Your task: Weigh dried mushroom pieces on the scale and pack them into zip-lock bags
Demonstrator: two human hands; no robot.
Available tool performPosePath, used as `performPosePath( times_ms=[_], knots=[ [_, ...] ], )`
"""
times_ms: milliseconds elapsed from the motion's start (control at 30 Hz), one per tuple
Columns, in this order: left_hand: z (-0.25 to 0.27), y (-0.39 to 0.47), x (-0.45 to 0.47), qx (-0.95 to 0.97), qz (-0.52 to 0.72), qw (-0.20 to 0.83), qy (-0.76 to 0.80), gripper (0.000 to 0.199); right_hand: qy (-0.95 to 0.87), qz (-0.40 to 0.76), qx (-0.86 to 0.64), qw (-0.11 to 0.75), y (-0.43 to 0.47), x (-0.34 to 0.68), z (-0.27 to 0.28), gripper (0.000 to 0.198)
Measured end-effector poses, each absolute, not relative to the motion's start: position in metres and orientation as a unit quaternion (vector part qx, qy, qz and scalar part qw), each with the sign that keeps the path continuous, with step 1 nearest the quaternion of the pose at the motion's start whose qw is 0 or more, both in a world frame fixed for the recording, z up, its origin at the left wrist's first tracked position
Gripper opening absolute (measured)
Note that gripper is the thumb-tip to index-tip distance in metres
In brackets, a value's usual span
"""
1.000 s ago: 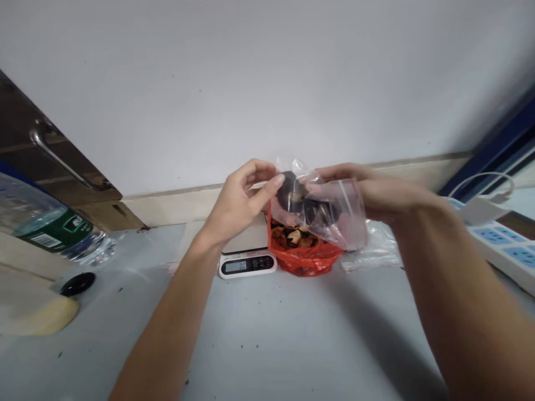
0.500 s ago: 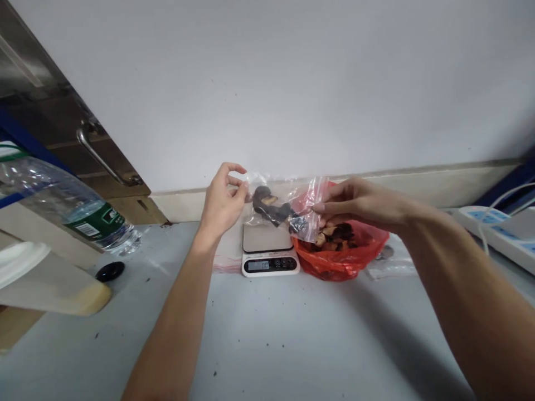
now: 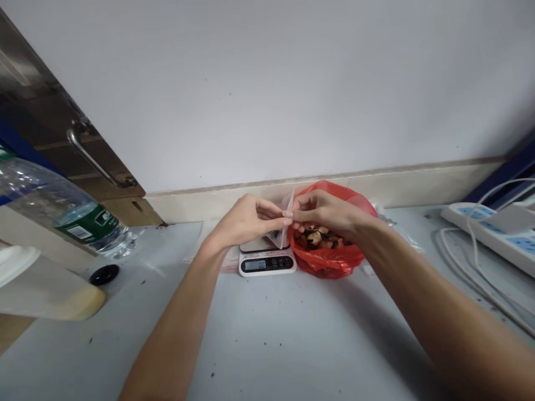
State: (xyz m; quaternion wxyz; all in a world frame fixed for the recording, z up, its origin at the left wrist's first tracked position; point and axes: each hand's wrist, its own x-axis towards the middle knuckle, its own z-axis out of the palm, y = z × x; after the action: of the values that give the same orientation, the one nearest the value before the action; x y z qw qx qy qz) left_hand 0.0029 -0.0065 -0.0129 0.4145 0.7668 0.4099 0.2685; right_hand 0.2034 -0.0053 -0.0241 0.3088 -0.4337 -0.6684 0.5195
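Observation:
Both hands meet over a small digital scale (image 3: 267, 264), pinching the edge of a clear zip-lock bag (image 3: 279, 238). My left hand (image 3: 251, 219) is closed on the bag from the left, thumb and fingers together. From the right, my right hand (image 3: 320, 210) pinches the same edge. The bag hangs above the weighing plate; its dark contents are mostly hidden by the fingers. The scale's display reads 0.0. Just right of the scale sits an open red plastic bag (image 3: 334, 263) holding brown dried pieces (image 3: 321, 236) that look like mushrooms, partly under my right hand.
At left are a large water bottle (image 3: 90, 217), a pale lidded container (image 3: 50, 287) and a black cap (image 3: 104, 274). A white power strip (image 3: 497, 234) with cables (image 3: 463, 273) lies at right. Clear bags (image 3: 399, 231) lie behind my right forearm. A wall (image 3: 267, 100) stands behind.
My left hand has moved right, from the zip-lock bag's far end to its edge beside my right hand. My right hand has shifted left, and the bag now hangs down, turned edge-on.

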Motion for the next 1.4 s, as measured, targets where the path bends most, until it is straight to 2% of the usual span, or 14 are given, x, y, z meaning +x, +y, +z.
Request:
performPosePath(
  times_ms=[200, 333, 433, 567, 600, 700, 800, 933, 967, 1067, 1133, 1267, 1333, 1400],
  knots=[
    [-0.008, -0.007, -0.002, 0.74, 0.24, 0.439, 0.449, 0.014, -0.699, 0.517, -0.409, 0.279, -0.003, 0.202, -0.026, 0.035],
    [-0.006, -0.008, 0.0, 0.713, 0.278, 0.386, 0.516, 0.018, -0.701, 0.461, -0.466, 0.281, -0.006, 0.202, -0.021, 0.032],
    [-0.004, -0.006, -0.003, 0.687, 0.345, 0.325, 0.551, 0.017, -0.675, 0.37, -0.549, 0.326, -0.009, 0.202, -0.016, 0.036],
    [-0.001, -0.01, 0.0, 0.685, 0.437, 0.253, 0.525, 0.015, -0.679, 0.241, -0.559, 0.411, -0.014, 0.196, -0.011, 0.007],
    [-0.001, -0.012, 0.004, 0.691, 0.449, 0.237, 0.514, 0.014, -0.696, 0.224, -0.544, 0.413, -0.016, 0.195, -0.009, 0.009],
    [-0.002, -0.022, 0.017, 0.716, 0.462, 0.214, 0.477, 0.013, -0.749, 0.202, -0.508, 0.373, -0.021, 0.192, -0.005, 0.019],
    [-0.004, -0.029, 0.026, 0.744, 0.45, 0.216, 0.444, 0.013, -0.791, 0.225, -0.493, 0.282, -0.024, 0.196, -0.001, 0.02],
    [-0.007, -0.025, 0.025, 0.761, 0.445, 0.229, 0.413, 0.013, -0.783, 0.289, -0.506, 0.219, -0.025, 0.208, 0.0, 0.007],
    [-0.008, -0.021, 0.022, 0.752, 0.462, 0.222, 0.414, 0.013, -0.776, 0.304, -0.499, 0.236, -0.025, 0.211, 0.0, 0.014],
    [-0.013, -0.007, 0.012, 0.685, 0.537, 0.196, 0.451, 0.02, -0.766, 0.322, -0.45, 0.327, -0.025, 0.222, 0.004, 0.06],
    [-0.019, 0.002, 0.007, 0.639, 0.523, 0.294, 0.481, 0.036, -0.762, 0.324, -0.424, 0.367, -0.025, 0.231, 0.008, 0.08],
    [-0.028, 0.01, 0.006, 0.572, 0.48, 0.528, 0.404, 0.049, -0.753, 0.329, -0.434, 0.37, -0.025, 0.251, 0.014, 0.093],
    [-0.03, 0.012, 0.012, 0.535, 0.497, 0.553, 0.401, 0.044, -0.758, 0.322, -0.451, 0.344, -0.024, 0.265, 0.015, 0.093],
    [-0.031, 0.015, 0.02, 0.506, 0.515, 0.55, 0.42, 0.037, -0.77, 0.303, -0.474, 0.301, -0.022, 0.283, 0.017, 0.082]
  ],
)
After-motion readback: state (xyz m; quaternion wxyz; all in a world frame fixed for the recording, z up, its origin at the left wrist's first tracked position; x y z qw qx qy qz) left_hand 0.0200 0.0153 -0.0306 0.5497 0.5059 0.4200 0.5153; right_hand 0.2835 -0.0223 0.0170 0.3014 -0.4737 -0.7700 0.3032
